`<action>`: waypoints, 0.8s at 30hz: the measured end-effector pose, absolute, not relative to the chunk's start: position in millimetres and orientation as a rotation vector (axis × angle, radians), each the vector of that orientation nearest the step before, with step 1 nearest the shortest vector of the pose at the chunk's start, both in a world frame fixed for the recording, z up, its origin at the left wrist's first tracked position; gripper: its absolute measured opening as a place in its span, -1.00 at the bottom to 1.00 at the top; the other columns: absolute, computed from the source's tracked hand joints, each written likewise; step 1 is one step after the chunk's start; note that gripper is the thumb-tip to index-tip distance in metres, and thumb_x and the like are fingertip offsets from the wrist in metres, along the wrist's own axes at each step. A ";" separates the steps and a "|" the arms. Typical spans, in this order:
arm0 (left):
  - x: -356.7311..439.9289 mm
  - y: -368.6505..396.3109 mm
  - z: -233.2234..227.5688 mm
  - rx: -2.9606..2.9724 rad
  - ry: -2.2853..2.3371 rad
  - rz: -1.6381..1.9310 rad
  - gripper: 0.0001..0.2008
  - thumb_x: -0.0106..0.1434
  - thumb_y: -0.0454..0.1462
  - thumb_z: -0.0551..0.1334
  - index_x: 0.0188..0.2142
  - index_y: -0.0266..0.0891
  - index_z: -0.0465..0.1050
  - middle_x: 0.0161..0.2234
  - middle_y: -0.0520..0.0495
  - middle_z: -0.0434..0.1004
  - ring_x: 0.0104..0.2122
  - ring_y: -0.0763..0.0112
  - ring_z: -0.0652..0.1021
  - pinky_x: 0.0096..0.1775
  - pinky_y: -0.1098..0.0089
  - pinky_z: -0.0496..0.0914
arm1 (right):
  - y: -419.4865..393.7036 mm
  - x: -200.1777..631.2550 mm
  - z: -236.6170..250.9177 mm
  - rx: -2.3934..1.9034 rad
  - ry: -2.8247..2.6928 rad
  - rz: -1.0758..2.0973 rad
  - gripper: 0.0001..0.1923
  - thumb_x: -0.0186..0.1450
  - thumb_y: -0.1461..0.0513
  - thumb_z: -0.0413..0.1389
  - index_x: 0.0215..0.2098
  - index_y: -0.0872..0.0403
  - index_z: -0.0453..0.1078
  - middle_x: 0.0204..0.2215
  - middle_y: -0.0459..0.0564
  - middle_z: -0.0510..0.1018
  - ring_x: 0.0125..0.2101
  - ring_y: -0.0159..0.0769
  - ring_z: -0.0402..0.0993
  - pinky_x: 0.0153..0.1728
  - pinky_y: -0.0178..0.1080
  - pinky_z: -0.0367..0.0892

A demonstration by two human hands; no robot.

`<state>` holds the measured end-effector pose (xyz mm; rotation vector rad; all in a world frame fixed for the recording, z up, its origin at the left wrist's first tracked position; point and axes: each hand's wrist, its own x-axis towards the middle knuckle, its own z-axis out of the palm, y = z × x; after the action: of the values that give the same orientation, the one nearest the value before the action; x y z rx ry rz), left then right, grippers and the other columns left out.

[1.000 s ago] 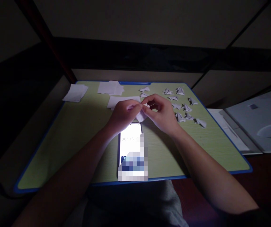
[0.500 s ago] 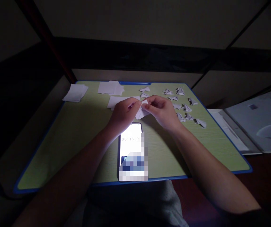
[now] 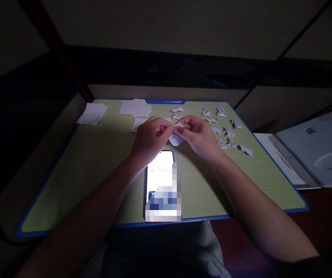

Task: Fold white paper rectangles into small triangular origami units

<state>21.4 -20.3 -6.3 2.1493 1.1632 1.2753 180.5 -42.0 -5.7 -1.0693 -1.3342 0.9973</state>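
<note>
Mid-fold here. Left hand (image 3: 148, 141) grip pinching small paper piece (image 3: 176, 137) from left edge, right hand (image 3: 200, 137) grip pinching right edge, piece held between them above phone (image 3: 160, 181). Next probably needs firm crease; finished folded pieces (image 3: 226, 133) just right of grip.

The room is dim, with most of the light falling on a green board (image 3: 96, 162) with a blue rim, which serves as the work surface. Behind the board runs a pale wall (image 3: 183, 27) crossed by a dark horizontal beam (image 3: 183, 69) and a slanting dark post (image 3: 55, 50). To the right of the board lies a grey case (image 3: 319, 150) on a dark reddish surface (image 3: 328, 224).
</note>
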 end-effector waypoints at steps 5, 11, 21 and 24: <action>22.4 -20.8 -4.1 1.938 1.151 1.249 -0.88 0.21 -0.29 0.21 -0.38 -0.26 0.52 -0.47 0.00 0.57 -0.48 0.44 0.51 -0.41 0.41 0.38 | -40.9 182.9 -6.1 -1.054 -1.330 1.080 -0.66 0.05 0.05 0.35 -0.33 0.09 0.48 -0.42 -0.05 0.56 -0.46 -0.37 0.40 -0.43 -0.26 0.28; 22.5 -19.6 -8.1 1.888 1.082 1.236 -0.86 0.19 -0.26 0.23 -0.37 -0.28 0.53 -0.44 -0.04 0.60 -0.46 0.44 0.54 -0.40 0.42 0.42 | -40.2 183.5 -5.7 -1.086 -1.281 1.086 -0.73 0.02 0.11 0.35 -0.42 0.10 0.50 -0.50 -0.09 0.52 -0.52 -0.41 0.34 -0.46 -0.27 0.23; 18.8 -19.7 -6.6 1.858 1.111 1.214 -0.91 0.16 -0.26 0.25 -0.40 -0.25 0.50 -0.50 -0.03 0.58 -0.53 0.44 0.53 -0.51 0.45 0.36 | -38.1 185.3 -5.5 -1.178 -1.259 1.027 -0.81 0.00 0.18 0.31 -0.44 0.13 0.53 -0.54 -0.10 0.53 -0.56 -0.43 0.31 -0.52 -0.30 0.19; 19.1 -19.1 -6.5 1.859 1.111 1.193 -0.92 0.14 -0.28 0.25 -0.40 -0.24 0.50 -0.51 -0.02 0.57 -0.55 0.45 0.53 -0.52 0.45 0.35 | -37.6 185.5 -6.9 -1.180 -1.244 1.053 -0.79 0.00 0.18 0.32 -0.42 0.13 0.54 -0.53 -0.09 0.55 -0.56 -0.42 0.33 -0.52 -0.30 0.21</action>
<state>19.1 -19.1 -6.5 1.8595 1.1105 1.1933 185.5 -37.6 -6.9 -1.1801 -1.2435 1.0528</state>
